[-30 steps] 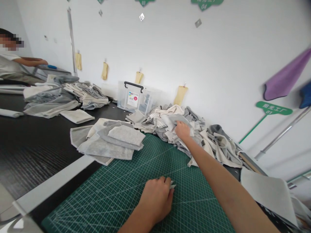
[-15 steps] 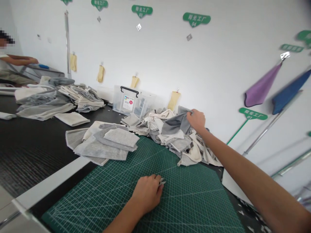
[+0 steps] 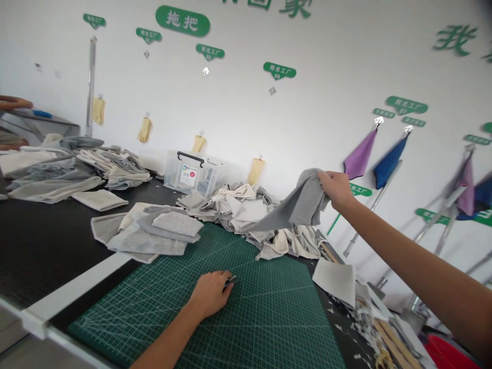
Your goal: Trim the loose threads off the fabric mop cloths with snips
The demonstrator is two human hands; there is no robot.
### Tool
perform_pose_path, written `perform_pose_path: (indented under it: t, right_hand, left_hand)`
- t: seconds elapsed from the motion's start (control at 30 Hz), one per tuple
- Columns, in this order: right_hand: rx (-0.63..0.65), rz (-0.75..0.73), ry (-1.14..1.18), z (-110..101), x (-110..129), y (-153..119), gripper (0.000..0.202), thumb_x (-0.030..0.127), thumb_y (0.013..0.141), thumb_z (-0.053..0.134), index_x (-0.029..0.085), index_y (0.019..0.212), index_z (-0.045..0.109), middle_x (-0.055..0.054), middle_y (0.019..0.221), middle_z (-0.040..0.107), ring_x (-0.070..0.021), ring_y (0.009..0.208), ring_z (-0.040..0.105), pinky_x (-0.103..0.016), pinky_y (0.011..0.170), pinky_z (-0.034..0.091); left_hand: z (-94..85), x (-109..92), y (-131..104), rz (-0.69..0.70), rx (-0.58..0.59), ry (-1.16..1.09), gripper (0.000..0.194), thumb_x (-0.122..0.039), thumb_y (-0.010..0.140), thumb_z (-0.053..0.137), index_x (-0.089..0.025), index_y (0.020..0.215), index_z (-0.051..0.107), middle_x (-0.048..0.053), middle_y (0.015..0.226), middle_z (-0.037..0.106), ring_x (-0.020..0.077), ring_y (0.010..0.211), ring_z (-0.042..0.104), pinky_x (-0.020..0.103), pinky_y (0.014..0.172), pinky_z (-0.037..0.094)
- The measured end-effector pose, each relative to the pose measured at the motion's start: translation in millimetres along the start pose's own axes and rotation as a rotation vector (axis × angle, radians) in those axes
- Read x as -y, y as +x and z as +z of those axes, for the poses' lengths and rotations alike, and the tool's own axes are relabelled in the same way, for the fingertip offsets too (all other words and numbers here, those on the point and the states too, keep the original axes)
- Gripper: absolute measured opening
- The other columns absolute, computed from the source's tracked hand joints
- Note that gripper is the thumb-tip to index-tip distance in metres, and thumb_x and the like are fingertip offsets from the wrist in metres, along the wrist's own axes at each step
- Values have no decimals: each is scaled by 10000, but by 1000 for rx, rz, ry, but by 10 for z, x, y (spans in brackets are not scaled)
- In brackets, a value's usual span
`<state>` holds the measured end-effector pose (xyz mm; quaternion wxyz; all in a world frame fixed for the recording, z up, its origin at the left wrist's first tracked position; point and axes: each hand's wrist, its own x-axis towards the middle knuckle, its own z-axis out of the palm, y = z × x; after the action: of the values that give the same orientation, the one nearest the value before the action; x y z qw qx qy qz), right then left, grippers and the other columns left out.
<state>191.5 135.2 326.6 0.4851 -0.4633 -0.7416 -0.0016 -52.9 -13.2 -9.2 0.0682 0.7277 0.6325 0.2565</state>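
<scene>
My right hand pinches a grey cloth by its upper edge, and the cloth hangs over the right end of a heap of grey and cream cloths. Resting on the green cutting mat, my left hand is closed around a small metal tool, only its tip showing. A flat stack of grey cloths lies at the mat's far left edge.
Behind the heap stands a clear plastic box. More cloth piles lie on the black table at left. A person's arm shows at far left. Scraps and strips lie right of the mat, near a red container.
My right hand has lifted the grey cloth up and off the heap, toward the right. The view has turned right and up. My left hand remains on the mat with the tool.
</scene>
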Motion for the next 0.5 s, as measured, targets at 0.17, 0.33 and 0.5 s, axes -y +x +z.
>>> perform_pose_path:
  t: [0.17, 0.33, 0.5]
  right_hand:
    - [-54, 2, 62, -480, 311, -134, 172, 303, 723, 489, 191, 593, 493, 51, 495, 355, -91, 466, 325, -248, 427, 209]
    - [73, -27, 111, -889, 593, -327, 148, 281, 711, 533, 167, 645, 604, 40, 505, 443, -100, 473, 405, -216, 419, 270]
    - [141, -94, 98, -1132, 793, -571, 168, 293, 736, 551, 160, 694, 644, 17, 562, 542, -116, 528, 474, -208, 456, 333]
  left_hand:
    - [21, 11, -16, -38, -15, 0, 332, -428, 924, 397, -260, 1099, 623, 62, 1021, 687, 237, 948, 630, 339, 833, 429]
    - [-16, 60, -39, -95, -52, -5, 348, -436, 936, 369, -254, 1086, 625, 61, 1007, 694, 237, 938, 632, 329, 784, 436]
    - [-36, 87, -99, -110, -66, -14, 342, -446, 928, 387, -263, 1083, 630, 43, 1010, 701, 229, 936, 636, 305, 751, 435]
